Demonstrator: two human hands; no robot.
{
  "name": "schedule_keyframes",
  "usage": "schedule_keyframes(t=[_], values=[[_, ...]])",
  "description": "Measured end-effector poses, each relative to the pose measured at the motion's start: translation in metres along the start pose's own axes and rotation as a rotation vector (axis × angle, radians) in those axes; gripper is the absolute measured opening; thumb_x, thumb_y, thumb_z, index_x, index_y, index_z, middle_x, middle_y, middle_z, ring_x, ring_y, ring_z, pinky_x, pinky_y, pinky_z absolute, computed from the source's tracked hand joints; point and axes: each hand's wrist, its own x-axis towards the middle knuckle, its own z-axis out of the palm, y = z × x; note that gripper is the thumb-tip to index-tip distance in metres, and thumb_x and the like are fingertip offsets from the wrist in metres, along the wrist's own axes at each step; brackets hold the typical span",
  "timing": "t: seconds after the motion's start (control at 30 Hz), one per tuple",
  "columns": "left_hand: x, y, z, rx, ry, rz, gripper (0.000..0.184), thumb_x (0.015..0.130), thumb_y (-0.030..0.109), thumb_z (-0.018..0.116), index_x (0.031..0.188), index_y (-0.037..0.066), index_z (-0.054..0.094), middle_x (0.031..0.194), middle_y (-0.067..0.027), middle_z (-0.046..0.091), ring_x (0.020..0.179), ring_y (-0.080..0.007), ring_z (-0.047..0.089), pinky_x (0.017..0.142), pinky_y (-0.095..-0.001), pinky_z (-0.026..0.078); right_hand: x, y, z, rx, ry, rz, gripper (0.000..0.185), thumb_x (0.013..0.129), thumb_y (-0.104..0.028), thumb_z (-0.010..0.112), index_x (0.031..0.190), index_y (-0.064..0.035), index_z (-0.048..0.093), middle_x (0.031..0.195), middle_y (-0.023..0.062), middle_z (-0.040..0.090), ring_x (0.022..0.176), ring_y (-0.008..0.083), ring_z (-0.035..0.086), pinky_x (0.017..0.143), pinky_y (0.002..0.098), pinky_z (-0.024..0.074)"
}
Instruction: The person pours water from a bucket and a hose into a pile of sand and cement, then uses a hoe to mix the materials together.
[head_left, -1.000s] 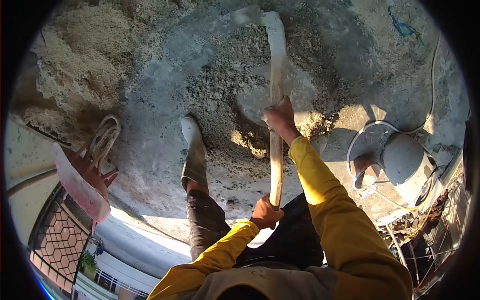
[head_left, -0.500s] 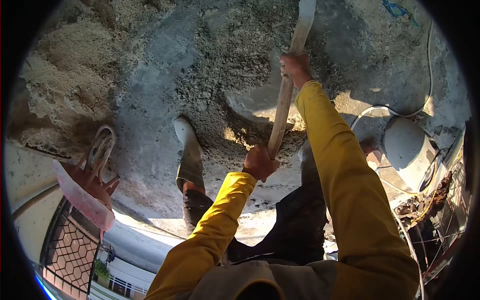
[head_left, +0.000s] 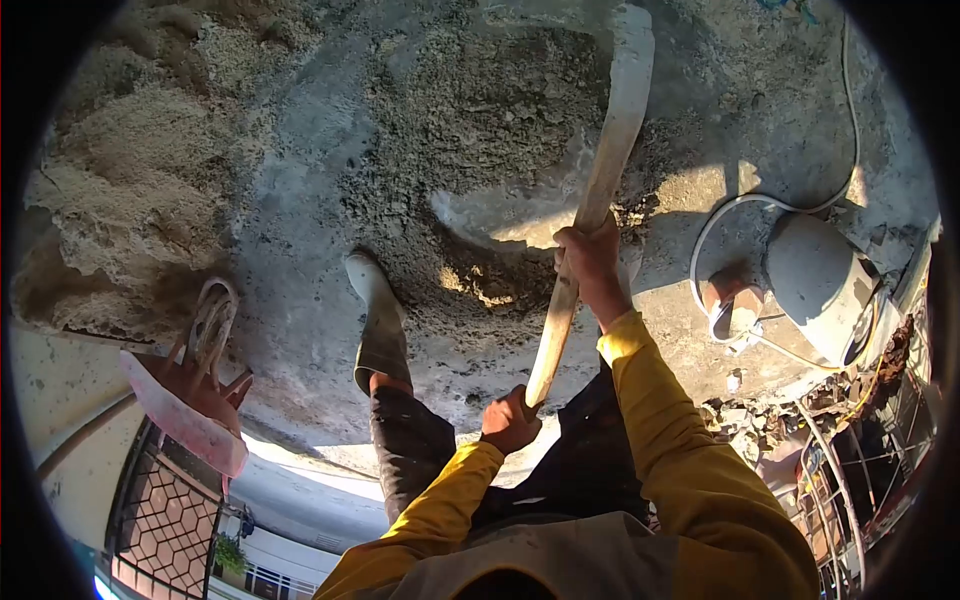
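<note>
The long wooden handle, curved and crusted pale grey toward its far end (head_left: 603, 180), slants outward from the person's body over a coarse, damp grey mix (head_left: 480, 120); its working head cannot be made out at the top edge. The right hand (head_left: 592, 265) is closed round the middle of the handle, and the left hand (head_left: 510, 420) grips its near end, close to the knees. Compared with half a second ago, both hands have come back toward the body, bringing more of the pale far section into view. This suggests the outward reach has given way to a pull through or over the mix. Around the handle, a smooth light-grey patch (head_left: 510, 215) shows within the mix, and a pale, dirty rubber boot (head_left: 372, 282) stands at its left edge. Farther out lie a heap of tan sand (head_left: 140, 150) at left and a rounded whitish container (head_left: 812, 275) beside a pale looping hose (head_left: 765, 200) at right.
</note>
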Motion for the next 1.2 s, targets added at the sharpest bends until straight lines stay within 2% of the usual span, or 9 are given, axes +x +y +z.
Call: schedule_keyframes(t=[0.13,0.23,0.27,0.5,0.63,0.8,0.93,1.03,1.2], values=[[0.099,0.039,-0.067,0.091,0.185,0.194,0.052,0.064,0.022,0.066,0.11,0.003,0.052,0.084,-0.0206,0.064,0.079,-0.039,0.063,0.073,-0.0466,0.051,0.122,-0.025,0.011,0.079,-0.065,0.045,0.01,0.072,-0.002,0.062,0.071,-0.0016,0.052,0.061,0.0067,0.053,0.044,0.0171,0.052,0.041,0.0326,0.0435],[0.085,0.058,-0.072,0.06,0.013,0.092,0.056,0.063,0.02,0.065,0.113,0.0,0.05,0.085,-0.0223,0.064,0.081,-0.0385,0.062,0.075,-0.0462,0.05,0.122,-0.019,0.007,0.061,-0.051,0.136,0.011,0.072,-0.001,0.063,0.067,0.0003,0.053,0.059,0.0086,0.054,0.044,0.0185,0.053,0.04,0.0337,0.0442],[0.064,0.047,-0.053,0.126,0.117,0.161,0.059,0.062,0.02,0.065,0.114,-0.002,0.049,0.088,-0.0234,0.064,0.085,-0.0389,0.062,0.078,-0.0459,0.049,0.108,-0.007,0.001,0.056,-0.044,0.218,0.011,0.07,0.002,0.062,0.065,0.0022,0.053,0.056,0.0104,0.054,0.043,0.0197,0.053,0.039,0.0345,0.0445],[-0.068,-0.002,0.027,0.058,-0.093,-0.129,0.056,0.065,0.025,0.065,0.115,0.003,0.052,0.092,-0.0225,0.064,0.087,-0.0387,0.062,0.079,-0.0462,0.048,-0.048,0.046,-0.039,0.116,-0.045,0.303,0.039,0.068,0.006,0.061,0.095,-0.0055,0.035,0.062,0.0052,0.046,0.042,0.0149,0.05,0.035,0.0293,0.0426],[-0.068,0.002,0.026,0.18,-0.165,-0.083,0.051,0.066,0.025,0.066,0.111,0.005,0.053,0.091,-0.0197,0.065,0.084,-0.0373,0.063,0.077,-0.0457,0.049,-0.068,0.05,-0.073,0.29,0.029,0.225,0.031,0.07,0.004,0.063,0.087,-0.0067,0.04,0.059,0.0042,0.046,0.042,0.0153,0.05,0.037,0.0301,0.0427],[0.046,0.043,-0.031,0.467,-0.056,0.145,0.047,0.067,0.023,0.065,0.11,0.008,0.053,0.092,-0.0186,0.065,0.088,-0.0355,0.063,0.078,-0.0461,0.049,0.048,0.046,-0.111,0.372,0.175,0.131,0.008,0.078,-0.005,0.061,0.076,-0.0026,0.054,0.059,0.006,0.05,0.045,0.0169,0.049,0.039,0.0323,0.0411],[0.066,0.08,-0.082,0.571,-0.053,0.241,0.041,0.065,0.023,0.065,0.102,0.006,0.054,0.081,-0.017,0.064,0.08,-0.0377,0.062,0.073,-0.0487,0.048,0.091,0.058,-0.114,0.444,0.252,0.293,0.012,0.077,-0.003,0.059,0.069,-0.0031,0.051,0.058,0.0058,0.05,0.051,0.0181,0.053,0.043,0.0334,0.0431],[0.016,0.05,-0.097,0.633,-0.077,0.131,0.037,0.064,0.02,0.065,0.097,0.006,0.055,0.078,-0.016,0.064,0.076,-0.0361,0.063,0.069,-0.049,0.048,0.042,0.126,-0.085,0.687,0.099,0.39,0.012,0.077,-0.009,0.062,0.072,-0.0067,0.051,0.064,0.0062,0.05,0.053,0.0191,0.05,0.048,0.0334,0.0431],[-0.065,-0.033,-0.117,0.676,-0.071,-0.012,0.038,0.066,0.021,0.066,0.1,0.009,0.053,0.083,-0.0175,0.064,0.082,-0.0364,0.063,0.071,-0.0465,0.048,-0.066,0.137,-0.019,0.85,0.01,0.61,0.025,0.074,-0.005,0.067,0.084,-0.0101,0.044,0.067,0.0035,0.045,0.056,0.0199,0.049,0.056,0.0364,0.0449]])
